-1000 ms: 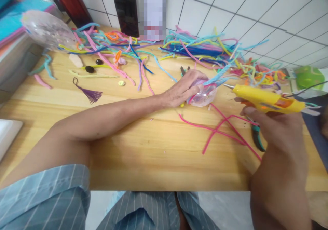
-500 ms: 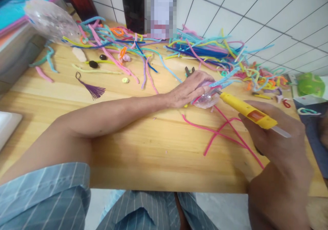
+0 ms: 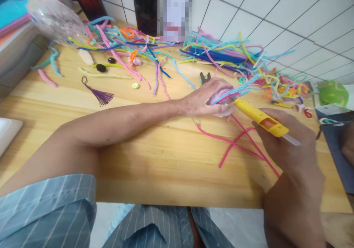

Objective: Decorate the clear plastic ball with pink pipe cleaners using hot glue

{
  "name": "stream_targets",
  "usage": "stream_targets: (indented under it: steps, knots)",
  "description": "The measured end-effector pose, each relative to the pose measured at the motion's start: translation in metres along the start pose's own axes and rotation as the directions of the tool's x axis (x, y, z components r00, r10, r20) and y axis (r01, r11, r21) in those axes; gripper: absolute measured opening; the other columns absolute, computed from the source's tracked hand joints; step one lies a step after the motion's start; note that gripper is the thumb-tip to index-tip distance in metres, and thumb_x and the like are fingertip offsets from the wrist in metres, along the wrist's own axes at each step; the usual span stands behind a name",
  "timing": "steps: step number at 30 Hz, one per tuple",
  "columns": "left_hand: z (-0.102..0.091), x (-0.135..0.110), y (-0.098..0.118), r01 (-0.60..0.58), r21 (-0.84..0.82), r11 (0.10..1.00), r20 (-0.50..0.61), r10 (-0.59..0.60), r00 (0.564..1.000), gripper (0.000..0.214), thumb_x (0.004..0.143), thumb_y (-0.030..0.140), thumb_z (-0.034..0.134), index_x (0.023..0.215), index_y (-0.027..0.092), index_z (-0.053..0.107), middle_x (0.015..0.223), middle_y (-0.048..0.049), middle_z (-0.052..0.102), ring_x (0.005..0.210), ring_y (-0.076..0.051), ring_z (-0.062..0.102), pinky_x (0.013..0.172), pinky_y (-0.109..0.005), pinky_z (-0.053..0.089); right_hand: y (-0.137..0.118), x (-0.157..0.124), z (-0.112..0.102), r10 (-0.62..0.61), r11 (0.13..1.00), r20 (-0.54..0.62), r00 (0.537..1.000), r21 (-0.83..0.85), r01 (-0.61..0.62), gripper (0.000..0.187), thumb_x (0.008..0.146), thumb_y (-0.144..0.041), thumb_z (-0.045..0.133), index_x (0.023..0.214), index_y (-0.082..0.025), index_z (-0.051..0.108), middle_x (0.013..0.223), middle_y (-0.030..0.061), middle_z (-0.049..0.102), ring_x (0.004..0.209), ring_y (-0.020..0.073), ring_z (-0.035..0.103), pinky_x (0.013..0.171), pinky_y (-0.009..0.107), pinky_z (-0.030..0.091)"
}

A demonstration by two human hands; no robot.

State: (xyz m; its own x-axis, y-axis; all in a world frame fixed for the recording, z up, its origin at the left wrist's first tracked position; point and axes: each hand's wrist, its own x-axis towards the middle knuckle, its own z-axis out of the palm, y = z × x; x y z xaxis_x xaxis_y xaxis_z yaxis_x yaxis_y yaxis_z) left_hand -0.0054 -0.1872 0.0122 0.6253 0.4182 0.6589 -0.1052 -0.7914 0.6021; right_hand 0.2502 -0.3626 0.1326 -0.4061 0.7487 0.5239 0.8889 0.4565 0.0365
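Observation:
My right hand [image 3: 290, 141] is wrapped round a yellow hot glue gun [image 3: 262, 118], a clear glue stick poking out of its back end. The gun's nozzle points left, right by a clear, pinkish plastic piece [image 3: 227, 111], perhaps touching it. My left hand [image 3: 204, 98] grips that plastic piece, its fingers partly hiding it. Light blue pipe cleaners [image 3: 249, 84] and a pink one run across the piece and stick out to the upper right. Loose red-pink pipe cleaners [image 3: 232, 143] cross on the table below the hands.
Heaps of coloured pipe cleaners [image 3: 215, 54] lie along the tiled wall. A pair of pliers [image 3: 205, 77] sits just beyond my left hand. A purple tassel [image 3: 99, 91], black oval pieces [image 3: 101, 68] and a plastic bag [image 3: 56, 19] are at the left; a green round object [image 3: 333, 93] is far right.
The glue gun and my right hand have shifted slightly left, towards the plastic piece. My left hand has turned the piece a little, and its thumb now lies lower along it.

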Motion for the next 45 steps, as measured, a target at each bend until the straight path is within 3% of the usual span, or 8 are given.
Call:
stream_targets:
  steps: [4,14,24,27,31,42,45]
  knots:
    - [0.004,-0.002,-0.011,0.005,0.021,1.000,0.030,-0.006,1.000,0.096,0.102,0.095,0.061,0.168,0.026,0.055,0.169,-0.0224,0.063,0.164,-0.043,0.054,0.142,-0.068,0.040,0.004,-0.001,0.001,-0.097,0.995,-0.007,0.995,-0.016,0.097,0.023,0.111,-0.028,0.073,0.133,-0.028,0.076,0.117,0.0083,0.092,0.099,0.0302,0.091,0.083,0.039,0.070]
    - [0.001,0.000,-0.013,0.024,0.014,1.000,0.045,-0.024,0.999,0.106,0.098,0.105,0.056,0.170,0.027,0.059,0.170,-0.0209,0.064,0.160,-0.043,0.054,0.139,-0.069,0.044,0.003,-0.004,0.001,-0.122,0.992,-0.015,0.992,-0.025,0.121,0.017,0.112,-0.027,0.073,0.127,-0.020,0.075,0.111,0.0124,0.089,0.095,0.0326,0.089,0.078,0.038,0.067]
    - [0.002,0.001,-0.007,0.030,0.017,0.999,0.040,-0.030,0.999,0.108,0.096,0.105,0.059,0.166,0.023,0.059,0.168,-0.0238,0.064,0.164,-0.045,0.055,0.141,-0.070,0.041,0.005,0.001,0.003,-0.180,0.980,-0.038,0.983,-0.090,0.176,0.012,0.114,-0.028,0.069,0.121,-0.019,0.074,0.100,0.0105,0.085,0.085,0.0298,0.084,0.070,0.037,0.062]
    - [-0.002,0.001,-0.004,0.034,0.009,0.999,0.050,-0.035,0.998,0.098,0.102,0.101,0.055,0.166,0.026,0.059,0.169,-0.0215,0.064,0.163,-0.043,0.055,0.141,-0.068,0.041,0.005,0.000,0.004,-0.165,0.983,-0.038,0.985,-0.087,0.162,0.014,0.115,-0.029,0.069,0.122,-0.020,0.074,0.101,0.0105,0.085,0.086,0.0294,0.085,0.071,0.036,0.062]
    - [-0.008,0.000,0.000,0.022,-0.014,1.000,0.081,-0.020,0.997,0.076,0.117,0.083,0.036,0.167,0.030,0.056,0.172,-0.0180,0.063,0.164,-0.038,0.053,0.143,-0.065,0.039,0.005,-0.001,0.006,-0.130,0.990,-0.035,0.991,-0.053,0.128,0.012,0.113,-0.027,0.070,0.123,-0.021,0.074,0.107,0.0105,0.087,0.093,0.0294,0.087,0.076,0.035,0.064]
    - [-0.006,-0.002,-0.006,-0.069,0.001,0.998,0.058,0.069,0.996,0.066,0.122,0.073,0.032,0.169,0.031,0.051,0.170,-0.0149,0.063,0.161,-0.034,0.054,0.141,-0.059,0.041,0.007,-0.005,0.005,-0.145,0.988,-0.056,0.988,-0.068,0.141,0.015,0.111,-0.026,0.073,0.125,-0.021,0.074,0.105,0.0113,0.086,0.089,0.0303,0.086,0.071,0.037,0.062]
    - [-0.006,-0.002,-0.005,-0.036,0.016,0.999,0.065,0.035,0.997,0.071,0.121,0.077,0.028,0.168,0.030,0.052,0.170,-0.0149,0.063,0.162,-0.035,0.054,0.142,-0.061,0.041,0.008,-0.006,0.004,-0.145,0.987,-0.050,0.988,-0.075,0.141,0.015,0.111,-0.027,0.072,0.124,-0.021,0.075,0.104,0.0114,0.086,0.087,0.0296,0.085,0.070,0.036,0.060]
